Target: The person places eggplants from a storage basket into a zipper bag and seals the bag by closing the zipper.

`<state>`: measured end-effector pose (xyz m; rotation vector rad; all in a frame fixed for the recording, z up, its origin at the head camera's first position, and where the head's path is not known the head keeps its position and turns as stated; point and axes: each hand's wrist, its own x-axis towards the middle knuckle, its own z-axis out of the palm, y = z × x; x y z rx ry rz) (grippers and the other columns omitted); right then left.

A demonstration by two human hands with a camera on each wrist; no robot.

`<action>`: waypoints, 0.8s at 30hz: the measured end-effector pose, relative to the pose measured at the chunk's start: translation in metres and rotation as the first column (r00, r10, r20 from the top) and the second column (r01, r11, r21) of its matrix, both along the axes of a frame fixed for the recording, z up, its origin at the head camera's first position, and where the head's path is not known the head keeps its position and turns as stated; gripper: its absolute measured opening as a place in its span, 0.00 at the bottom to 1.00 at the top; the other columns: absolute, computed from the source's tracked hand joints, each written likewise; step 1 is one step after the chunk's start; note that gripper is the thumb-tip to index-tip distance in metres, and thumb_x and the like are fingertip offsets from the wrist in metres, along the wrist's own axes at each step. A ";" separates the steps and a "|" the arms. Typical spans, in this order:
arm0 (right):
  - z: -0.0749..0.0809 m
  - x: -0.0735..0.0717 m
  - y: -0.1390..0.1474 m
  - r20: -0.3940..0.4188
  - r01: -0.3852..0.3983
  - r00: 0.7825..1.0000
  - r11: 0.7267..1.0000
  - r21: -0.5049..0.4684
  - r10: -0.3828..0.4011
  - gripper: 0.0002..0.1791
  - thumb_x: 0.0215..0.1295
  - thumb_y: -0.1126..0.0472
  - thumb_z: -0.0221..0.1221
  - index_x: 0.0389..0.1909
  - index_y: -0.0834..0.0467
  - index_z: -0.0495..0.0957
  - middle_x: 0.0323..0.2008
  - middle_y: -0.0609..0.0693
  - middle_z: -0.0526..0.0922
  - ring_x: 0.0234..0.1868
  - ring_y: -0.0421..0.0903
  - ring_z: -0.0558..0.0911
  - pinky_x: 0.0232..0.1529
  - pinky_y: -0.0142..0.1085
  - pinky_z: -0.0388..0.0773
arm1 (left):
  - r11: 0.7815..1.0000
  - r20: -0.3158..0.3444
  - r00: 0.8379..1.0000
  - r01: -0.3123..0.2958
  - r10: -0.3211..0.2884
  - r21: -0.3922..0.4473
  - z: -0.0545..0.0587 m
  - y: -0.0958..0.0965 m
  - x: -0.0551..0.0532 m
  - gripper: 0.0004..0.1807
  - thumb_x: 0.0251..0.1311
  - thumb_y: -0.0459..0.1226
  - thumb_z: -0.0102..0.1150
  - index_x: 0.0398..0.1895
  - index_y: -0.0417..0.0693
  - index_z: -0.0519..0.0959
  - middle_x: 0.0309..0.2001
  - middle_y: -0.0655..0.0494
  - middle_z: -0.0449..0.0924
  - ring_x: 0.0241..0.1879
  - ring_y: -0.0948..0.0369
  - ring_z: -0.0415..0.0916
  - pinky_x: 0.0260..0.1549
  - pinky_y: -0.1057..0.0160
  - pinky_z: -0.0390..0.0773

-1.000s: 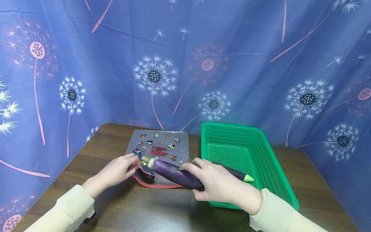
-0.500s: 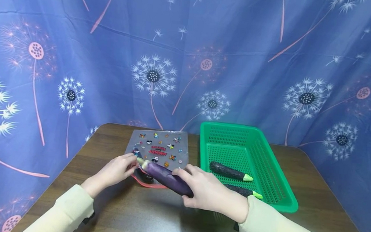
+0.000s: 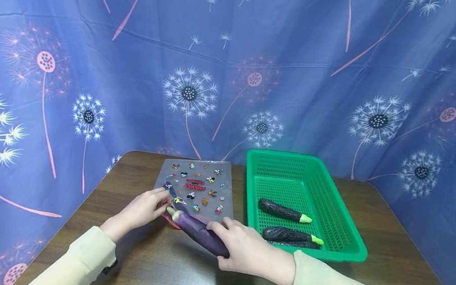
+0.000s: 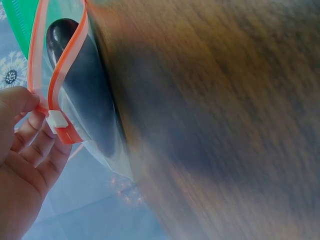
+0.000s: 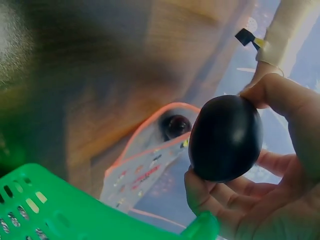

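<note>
My right hand grips a long purple eggplant near its blunt end, tilted with its green stem toward my left hand. In the right wrist view the eggplant's dark rounded end sits between thumb and fingers. My left hand pinches the orange-edged mouth of a clear zip bag printed with cartoon figures. Seen from the left wrist, the mouth gapes beside a white slider, and another dark eggplant lies inside. In the head view, the held eggplant overlaps the bag's near edge.
A green perforated basket stands right of the bag, its near wall close to my right forearm. Inside lie several dark, rough-looking vegetables with light green tips. Under everything is a brown wooden table; a blue dandelion-print cloth hangs behind.
My right hand has carried the eggplant left and nearer to me, its stem coming right by my left fingers. More of the basket's contents now shows. The left hand stays at the bag's mouth.
</note>
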<state>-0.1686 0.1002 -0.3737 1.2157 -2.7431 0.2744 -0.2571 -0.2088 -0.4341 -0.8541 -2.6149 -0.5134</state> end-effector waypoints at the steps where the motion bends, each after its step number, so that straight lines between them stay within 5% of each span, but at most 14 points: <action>1: -0.001 0.000 0.000 -0.006 0.004 1.000 1.000 0.008 -0.004 0.34 0.43 0.50 0.68 0.55 0.47 0.68 0.35 0.46 0.73 0.31 0.38 0.72 0.23 0.30 0.70 | 1.000 -0.006 1.000 0.004 -0.004 0.001 0.000 0.000 0.000 0.12 0.48 0.28 0.62 0.27 0.57 0.74 0.27 0.67 0.68 0.25 0.71 0.65 0.23 0.69 0.67; 13: -0.015 0.001 -0.005 -0.013 0.047 0.999 0.988 0.149 -0.046 0.36 0.44 0.47 0.68 0.56 0.48 0.69 0.40 0.51 0.76 0.39 0.46 0.81 0.24 0.37 0.77 | 1.000 -0.004 1.000 -0.009 0.009 0.002 0.001 -0.001 0.002 0.10 0.49 0.28 0.62 0.28 0.53 0.76 0.27 0.67 0.68 0.25 0.70 0.64 0.23 0.69 0.66; 24: -0.026 -0.002 -0.012 -0.028 0.064 0.998 0.985 0.160 -0.060 0.34 0.43 0.46 0.69 0.54 0.49 0.70 0.37 0.50 0.76 0.28 0.43 0.78 0.16 0.33 0.68 | 1.000 -0.022 1.000 0.009 -0.009 -0.004 0.002 0.000 0.003 0.10 0.50 0.27 0.62 0.28 0.52 0.76 0.27 0.67 0.68 0.25 0.70 0.65 0.24 0.68 0.67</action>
